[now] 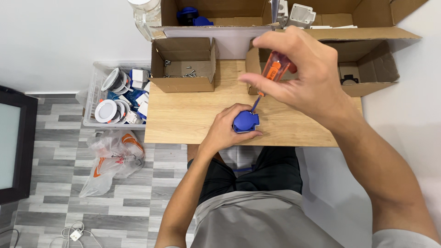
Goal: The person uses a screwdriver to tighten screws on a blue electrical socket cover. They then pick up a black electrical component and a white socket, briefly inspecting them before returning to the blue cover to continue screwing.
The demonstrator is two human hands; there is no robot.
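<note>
screws in small cardboard box (183, 64), lamps in crate (94, 92)

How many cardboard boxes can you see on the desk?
3: a small box back left, a second box back right, a big box behind them. Others may be hidden.

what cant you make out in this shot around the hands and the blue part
Head view:
- Screwdriver tip: hidden where it meets the blue part, so the screw cannot be seen.
- Blue part: mostly covered by the left hand; its full shape is unclear.
- Screwdriver handle: partly wrapped by the right hand.
- Small cardboard box: the bits inside are too small to identify.
</note>
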